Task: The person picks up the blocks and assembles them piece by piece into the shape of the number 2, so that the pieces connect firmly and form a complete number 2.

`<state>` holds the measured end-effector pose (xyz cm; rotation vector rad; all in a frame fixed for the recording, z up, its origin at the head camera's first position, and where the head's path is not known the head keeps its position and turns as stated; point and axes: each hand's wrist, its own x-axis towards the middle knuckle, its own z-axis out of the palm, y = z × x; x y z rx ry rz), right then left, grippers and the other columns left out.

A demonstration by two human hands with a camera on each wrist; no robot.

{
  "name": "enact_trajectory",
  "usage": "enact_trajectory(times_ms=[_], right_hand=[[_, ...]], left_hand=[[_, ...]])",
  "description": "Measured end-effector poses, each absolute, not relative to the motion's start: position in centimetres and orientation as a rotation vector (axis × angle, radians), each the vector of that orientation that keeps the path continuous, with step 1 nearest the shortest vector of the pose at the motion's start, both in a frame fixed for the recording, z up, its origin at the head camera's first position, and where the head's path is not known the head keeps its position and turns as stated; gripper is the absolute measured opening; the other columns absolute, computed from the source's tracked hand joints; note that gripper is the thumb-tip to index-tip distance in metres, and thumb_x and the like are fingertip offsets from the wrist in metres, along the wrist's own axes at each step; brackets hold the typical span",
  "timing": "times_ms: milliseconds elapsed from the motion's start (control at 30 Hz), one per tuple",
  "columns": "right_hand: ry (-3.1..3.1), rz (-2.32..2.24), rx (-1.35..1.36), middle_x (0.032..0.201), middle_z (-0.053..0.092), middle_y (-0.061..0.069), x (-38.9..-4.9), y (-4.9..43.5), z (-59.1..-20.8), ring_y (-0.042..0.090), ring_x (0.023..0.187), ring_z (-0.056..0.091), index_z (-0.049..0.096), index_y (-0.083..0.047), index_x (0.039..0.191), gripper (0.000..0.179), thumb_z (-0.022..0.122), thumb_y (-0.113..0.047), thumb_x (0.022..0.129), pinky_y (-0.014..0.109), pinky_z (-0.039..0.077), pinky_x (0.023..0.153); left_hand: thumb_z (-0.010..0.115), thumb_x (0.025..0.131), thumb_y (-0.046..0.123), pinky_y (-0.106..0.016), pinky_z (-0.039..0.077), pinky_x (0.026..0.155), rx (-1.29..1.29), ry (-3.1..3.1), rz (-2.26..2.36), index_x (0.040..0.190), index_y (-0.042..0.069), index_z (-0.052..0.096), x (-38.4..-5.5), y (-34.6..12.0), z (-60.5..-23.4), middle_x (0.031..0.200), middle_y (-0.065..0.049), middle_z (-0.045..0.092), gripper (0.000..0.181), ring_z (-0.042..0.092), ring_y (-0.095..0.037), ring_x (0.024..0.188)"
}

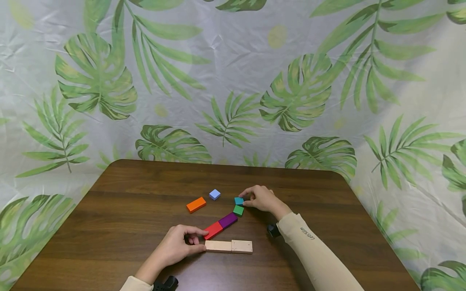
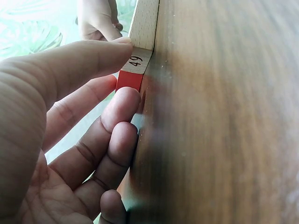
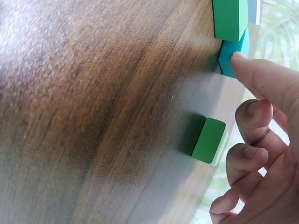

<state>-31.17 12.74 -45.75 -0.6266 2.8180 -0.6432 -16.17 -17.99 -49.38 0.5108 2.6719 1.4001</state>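
Observation:
My right hand (image 1: 263, 199) pinches a teal block (image 1: 238, 201) between thumb and index finger. This block adjoins a small green block (image 1: 238, 210), followed by a purple block (image 1: 228, 220) and a red block (image 1: 213, 230) in a bent row. At the near end of the row, my left hand (image 1: 178, 244) has its index fingertip at the red block and its thumb at the end of a plain wooden block (image 1: 218, 246). A second plain wooden block (image 1: 242, 246) lies end to end with it. Dark markings show on the wood (image 2: 135, 61) in the left wrist view.
An orange block (image 1: 196, 205) and a light blue block (image 1: 214, 194) lie left of the teal one. Another green block (image 3: 209, 140) shows below my right thumb in the right wrist view. A leaf-print cloth (image 1: 233, 81) hangs behind the brown table (image 1: 309, 190).

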Motion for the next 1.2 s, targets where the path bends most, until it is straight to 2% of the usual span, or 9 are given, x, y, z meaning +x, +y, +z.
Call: enact_trajectory(times_ms=[633, 1200], right_hand=[[2.824, -0.640, -0.634, 0.059, 0.045, -0.008, -31.11, 12.71, -45.82, 0.009, 0.057, 0.037, 0.081, -0.027, 0.124, 0.025, 0.079, -0.027, 0.099, 0.030, 0.025, 0.063], [2.825, -0.625, -0.673, 0.060, 0.044, -0.010, -31.17, 12.74, -45.89, 0.008, 0.058, 0.038, 0.079, -0.025, 0.124, 0.024, 0.078, -0.026, 0.100, 0.030, 0.026, 0.066]], left_hand=[[0.093, 0.084, 0.021, -0.020, 0.047, 0.062, 0.527, 2.660, 1.430, 0.111, 0.015, 0.084, -16.22, -18.13, -49.49, 0.074, 0.011, 0.069, 0.029, 0.057, 0.000, 0.068], [0.092, 0.085, 0.021, -0.020, 0.048, 0.063, 0.512, 2.664, 1.408, 0.111, 0.016, 0.085, -16.28, -18.10, -49.49, 0.074, 0.011, 0.069, 0.028, 0.058, -0.001, 0.069]])
